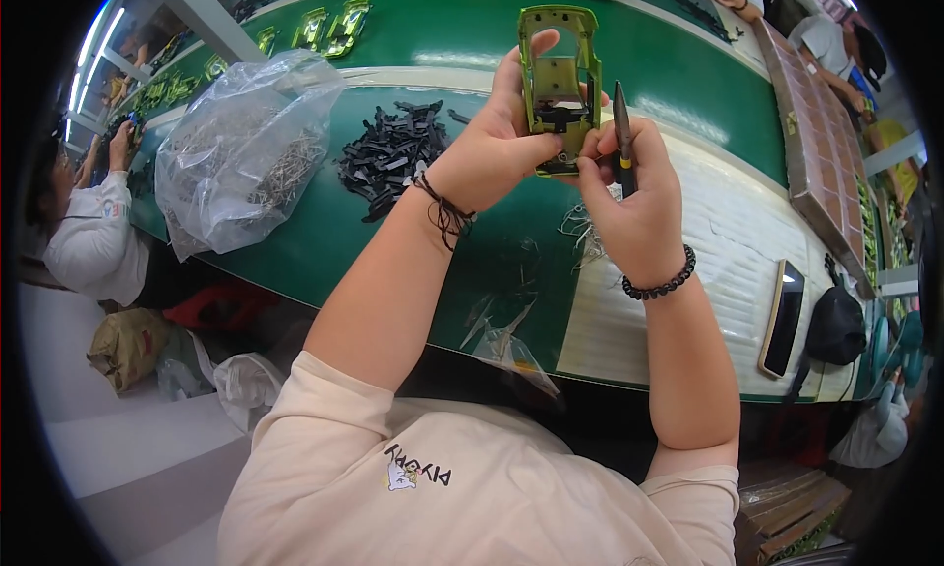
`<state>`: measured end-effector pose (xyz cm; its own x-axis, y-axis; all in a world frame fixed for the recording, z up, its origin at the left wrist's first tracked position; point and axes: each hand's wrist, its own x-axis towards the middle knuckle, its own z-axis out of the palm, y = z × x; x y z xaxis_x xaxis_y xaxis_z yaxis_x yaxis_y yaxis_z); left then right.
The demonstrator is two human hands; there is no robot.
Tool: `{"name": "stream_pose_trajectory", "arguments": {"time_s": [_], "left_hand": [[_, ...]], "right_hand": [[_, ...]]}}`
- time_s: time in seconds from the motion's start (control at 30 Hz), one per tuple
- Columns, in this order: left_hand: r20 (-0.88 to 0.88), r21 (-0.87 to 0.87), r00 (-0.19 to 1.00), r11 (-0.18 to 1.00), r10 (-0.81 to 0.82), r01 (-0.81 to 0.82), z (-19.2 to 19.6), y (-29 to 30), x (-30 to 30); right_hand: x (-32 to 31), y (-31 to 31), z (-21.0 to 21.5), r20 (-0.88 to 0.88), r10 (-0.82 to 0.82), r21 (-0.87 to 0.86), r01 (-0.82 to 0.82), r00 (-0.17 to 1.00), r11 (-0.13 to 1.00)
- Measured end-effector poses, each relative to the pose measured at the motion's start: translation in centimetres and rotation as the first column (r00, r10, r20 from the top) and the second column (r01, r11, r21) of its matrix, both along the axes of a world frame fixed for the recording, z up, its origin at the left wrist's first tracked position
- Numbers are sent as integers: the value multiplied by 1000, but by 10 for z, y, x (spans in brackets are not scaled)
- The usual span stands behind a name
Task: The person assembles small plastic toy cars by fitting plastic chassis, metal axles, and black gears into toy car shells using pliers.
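The left hand (492, 148) holds a yellow-green toy car shell (560, 84) up off the worktop (295, 241), its hollow underside turned toward the person, so the inside is open to view and to the other hand. The fingers wrap the shell's left edge and the thumb presses near its lower end, which steadies it from two sides. A small black part (559, 117) sits across the middle of the shell's cavity.

The right hand (634, 202) is closed around a slim dark tool (623, 138) with a yellow band, carried upright with its tip pointing away, parked along the palm; that leaves the thumb and forefinger free, and they pinch at the shell's lower right edge, touching it. Both hands are raised above the middle of the worktop, close to the head, probably for a clearer look at fine work.

Supplies lie within reach on the far left: a pile of black plastic parts (388, 153) just beside the left wrist, and, further left, a clear bag of small metal pieces (246, 148) with its mouth open. Some loose wire pieces (580, 227) lie under the right hand. More green shells (329, 30) stand in a row on the far side. On the near right, a phone (784, 318) and a black pouch (836, 325) sit at the worktop's edge, away from the parts. Another person's sleeve (93, 232) shows on the far left.
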<state>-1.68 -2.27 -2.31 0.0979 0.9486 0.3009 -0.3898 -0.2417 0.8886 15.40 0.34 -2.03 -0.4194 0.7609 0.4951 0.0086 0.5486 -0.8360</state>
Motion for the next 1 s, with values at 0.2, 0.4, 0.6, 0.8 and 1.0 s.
{"name": "stream_pose_trajectory", "arguments": {"time_s": [0.2, 0.4, 0.6, 0.8, 1.0], "left_hand": [[-75, 2, 997, 999, 35, -35, -1, -1, 10], [-31, 57, 978, 978, 204, -202, -13, 9, 18], [-104, 369, 869, 831, 483, -418, -31, 21, 10], [-136, 414, 882, 835, 450, -362, -26, 15, 13], [-202, 140, 945, 963, 256, -230, -23, 7, 11]], "right_hand": [[0, 5, -10, 119, -253, 215, 224, 960, 951], [3, 12, -15, 220, -420, 137, 399, 880, 907], [3, -5, 3, 427, -224, 217, 141, 876, 966], [4, -6, 7, 442, -212, 176, 147, 871, 973], [13, -1, 7, 530, -395, 524, 75, 750, 848]]}}
